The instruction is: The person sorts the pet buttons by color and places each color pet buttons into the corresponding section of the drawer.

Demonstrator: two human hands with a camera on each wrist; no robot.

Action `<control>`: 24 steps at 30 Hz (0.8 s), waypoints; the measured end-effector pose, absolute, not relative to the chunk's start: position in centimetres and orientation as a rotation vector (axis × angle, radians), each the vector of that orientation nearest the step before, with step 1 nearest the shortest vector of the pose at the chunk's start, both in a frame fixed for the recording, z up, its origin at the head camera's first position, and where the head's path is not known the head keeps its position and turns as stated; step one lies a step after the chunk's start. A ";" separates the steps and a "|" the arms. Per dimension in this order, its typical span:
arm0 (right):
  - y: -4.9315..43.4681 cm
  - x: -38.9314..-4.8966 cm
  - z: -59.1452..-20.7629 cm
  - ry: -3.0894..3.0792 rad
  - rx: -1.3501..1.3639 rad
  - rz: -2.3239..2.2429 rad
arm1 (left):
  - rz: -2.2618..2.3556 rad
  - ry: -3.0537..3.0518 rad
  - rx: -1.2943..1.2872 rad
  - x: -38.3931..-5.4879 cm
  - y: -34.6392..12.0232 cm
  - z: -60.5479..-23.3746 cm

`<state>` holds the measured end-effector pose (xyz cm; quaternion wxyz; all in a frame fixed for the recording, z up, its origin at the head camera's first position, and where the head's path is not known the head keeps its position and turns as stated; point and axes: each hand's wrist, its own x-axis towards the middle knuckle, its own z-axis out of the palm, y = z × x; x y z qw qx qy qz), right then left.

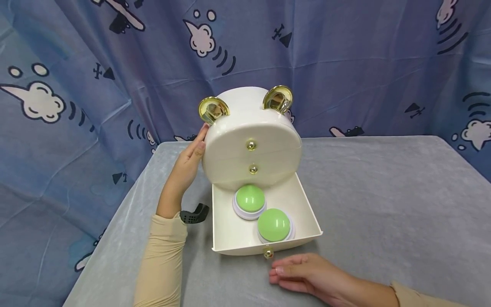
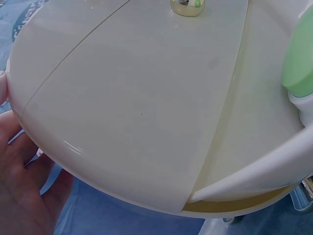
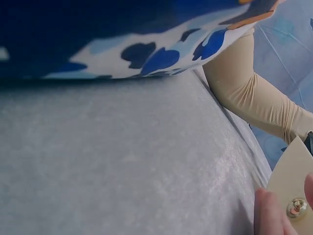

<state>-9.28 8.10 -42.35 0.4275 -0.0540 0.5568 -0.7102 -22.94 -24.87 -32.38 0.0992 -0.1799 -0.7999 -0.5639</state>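
Note:
A white rounded storage box (image 1: 226, 153) with gold ear-shaped parts stands on the table, its bottom drawer (image 1: 226, 236) pulled out. Inside the drawer lie two round items with green domed tops, one (image 1: 250, 198) further back and one (image 1: 274, 226) near the front. My left hand (image 1: 184, 170) rests along the box's left side, fingers extended; in the left wrist view its fingers (image 2: 29, 171) lie by the white edge. Just in front of the drawer's gold knob (image 1: 268, 253), my right hand (image 1: 310, 275) holds nothing, its fingers loosely extended. The knob (image 3: 296, 209) also shows beside those fingers in the right wrist view.
A grey cloth covers the table (image 1: 383, 204). Behind and to the left hangs a blue patterned curtain (image 1: 345, 64). A black strap piece (image 1: 194, 214) sticks out at the left wrist, close to the drawer's left wall. Patterned fabric (image 3: 161, 54) crosses the top of the right wrist view.

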 end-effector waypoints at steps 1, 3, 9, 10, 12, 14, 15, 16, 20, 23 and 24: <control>8.0 -9.3 -42.3 1.392 -0.131 -1.779 | -1.665 -2.367 -0.531 -22.9 -24.9 -32.4; 7.7 -9.4 -42.3 1.391 -0.129 -1.789 | -1.664 -2.367 -0.532 -22.9 -24.9 -32.4; 7.2 -9.8 -42.3 1.394 -0.129 -1.830 | -1.678 -2.358 -0.536 -22.9 -24.8 -32.4; 7.2 -9.8 -42.3 1.394 -0.125 -1.841 | -1.680 -2.356 -0.537 -23.0 -24.8 -32.4; 7.0 -9.9 -42.3 1.391 -0.114 -1.863 | -1.682 -2.352 -0.540 -23.0 -24.8 -32.3; 6.8 -10.0 -42.3 1.380 -0.099 -1.886 | -1.681 -2.350 -0.542 -23.0 -24.8 -32.3; 6.6 -10.0 -42.3 1.372 -0.088 -1.898 | -1.680 -2.349 -0.543 -23.0 -24.8 -32.2; 6.5 -10.0 -42.4 1.364 -0.076 -1.908 | -1.679 -2.348 -0.544 -23.0 -24.8 -32.2; 6.0 -10.1 -42.5 1.329 -0.035 -1.944 | -1.681 -2.356 -0.538 -23.0 -24.9 -32.3; 5.9 -10.3 -42.5 1.319 -0.028 -1.958 | -1.684 -2.366 -0.531 -23.0 -24.9 -32.3; 5.9 -10.4 -42.5 1.320 -0.031 -1.959 | -1.683 -2.369 -0.528 -23.0 -25.0 -32.3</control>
